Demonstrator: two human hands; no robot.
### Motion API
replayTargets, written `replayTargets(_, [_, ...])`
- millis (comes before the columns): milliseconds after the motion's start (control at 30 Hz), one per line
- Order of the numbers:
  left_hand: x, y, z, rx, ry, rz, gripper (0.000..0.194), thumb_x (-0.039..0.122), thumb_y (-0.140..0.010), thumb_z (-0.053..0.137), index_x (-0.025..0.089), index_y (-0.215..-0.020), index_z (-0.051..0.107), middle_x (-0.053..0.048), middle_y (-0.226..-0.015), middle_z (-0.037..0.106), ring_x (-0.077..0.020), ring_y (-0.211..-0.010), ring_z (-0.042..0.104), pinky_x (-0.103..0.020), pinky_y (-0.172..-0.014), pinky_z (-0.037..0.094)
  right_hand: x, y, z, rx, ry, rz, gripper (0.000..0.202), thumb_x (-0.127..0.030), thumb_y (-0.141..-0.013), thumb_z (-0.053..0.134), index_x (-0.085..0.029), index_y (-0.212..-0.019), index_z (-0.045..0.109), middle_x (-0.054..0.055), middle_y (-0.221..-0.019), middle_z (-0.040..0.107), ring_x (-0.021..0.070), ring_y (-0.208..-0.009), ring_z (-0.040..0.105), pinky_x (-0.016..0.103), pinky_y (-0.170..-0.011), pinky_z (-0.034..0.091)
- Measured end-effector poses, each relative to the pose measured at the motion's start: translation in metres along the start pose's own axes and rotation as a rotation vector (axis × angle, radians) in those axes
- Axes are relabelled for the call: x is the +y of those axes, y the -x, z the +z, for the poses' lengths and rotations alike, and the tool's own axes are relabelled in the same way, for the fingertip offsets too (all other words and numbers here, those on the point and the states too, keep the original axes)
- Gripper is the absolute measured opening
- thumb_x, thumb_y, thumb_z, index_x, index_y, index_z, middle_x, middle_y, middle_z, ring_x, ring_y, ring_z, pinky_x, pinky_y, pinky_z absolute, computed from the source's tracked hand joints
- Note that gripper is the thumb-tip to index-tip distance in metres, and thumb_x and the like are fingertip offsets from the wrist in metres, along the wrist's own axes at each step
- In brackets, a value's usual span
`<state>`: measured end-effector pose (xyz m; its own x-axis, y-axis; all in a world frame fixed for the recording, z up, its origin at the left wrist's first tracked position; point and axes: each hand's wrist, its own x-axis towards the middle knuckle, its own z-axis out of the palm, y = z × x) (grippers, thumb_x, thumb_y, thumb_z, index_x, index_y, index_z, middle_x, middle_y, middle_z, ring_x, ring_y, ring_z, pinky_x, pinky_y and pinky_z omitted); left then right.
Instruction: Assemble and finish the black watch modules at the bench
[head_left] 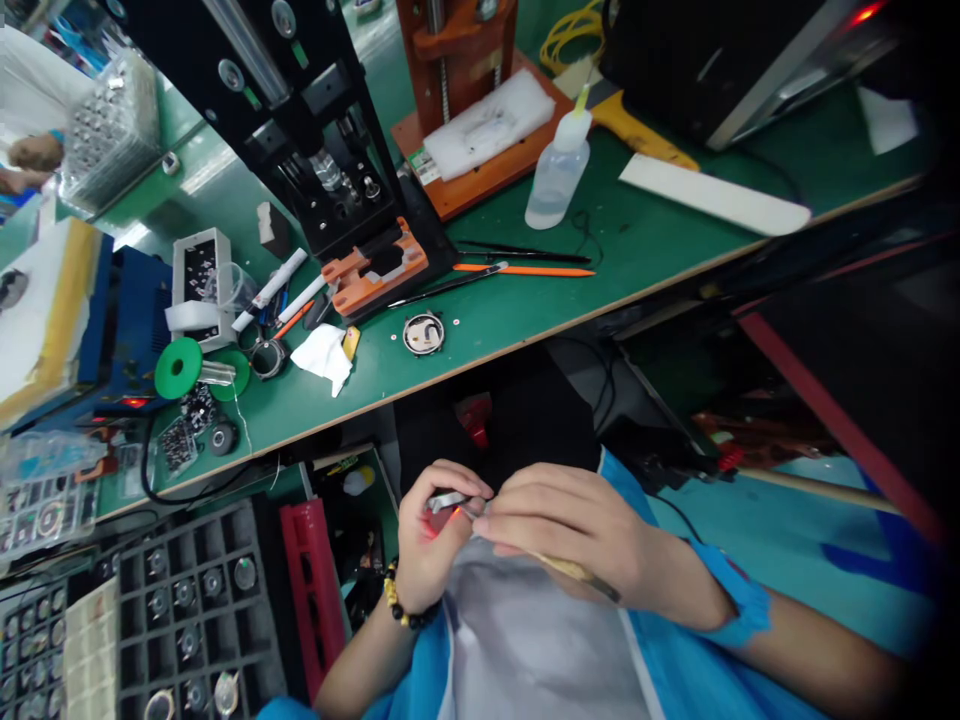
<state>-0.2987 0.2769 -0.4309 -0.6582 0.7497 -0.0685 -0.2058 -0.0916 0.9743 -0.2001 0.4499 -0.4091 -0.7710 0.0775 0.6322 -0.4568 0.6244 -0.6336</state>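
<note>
metal part (448, 499) is gripped in left fingers (445, 474), tool (564, 567) in right fingers (521, 527) — scratching could be caused by slipping.

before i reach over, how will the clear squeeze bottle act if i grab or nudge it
The squeeze bottle will probably give when gripped, since its walls look like thin translucent plastic. It may be light, as it seems only partly filled. Standing upright under a thin nozzle, it could tip if pushed high up.
</note>
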Motion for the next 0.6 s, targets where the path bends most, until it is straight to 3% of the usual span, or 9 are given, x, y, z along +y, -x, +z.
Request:
replayTargets(400, [0.001, 0.001, 0.001, -0.016, 0.071, -0.041, 0.01, 0.022, -0.097, 0.07, 0.021, -0.107, 0.069, -0.005, -0.102, 0.065, -0.0161, -0.091, 0.067, -0.026, -0.081, 0.053, 0.007, 0.004, 0.003, 0.031, 0.131, -0.206, 0.017, -0.01, -0.102, 0.058, -0.01, -0.111, 0.073, 0.008, -0.098, 0.079, 0.0179, -0.092, 0.075, 0.033, -0.084, 0.069])
replayTargets(600, [0.001, 0.002, 0.003, -0.014, 0.095, -0.066, 0.011, 0.021, -0.097, 0.07, 0.021, -0.108, 0.07, -0.006, -0.102, 0.066, -0.0165, -0.092, 0.067, -0.026, -0.082, 0.053, 0.011, 0.006, 0.002, 0.048, 0.12, -0.224, 0.018, -0.012, -0.103, 0.057, -0.01, -0.11, 0.073, 0.008, -0.097, 0.079, 0.0182, -0.092, 0.074, 0.032, -0.084, 0.068])
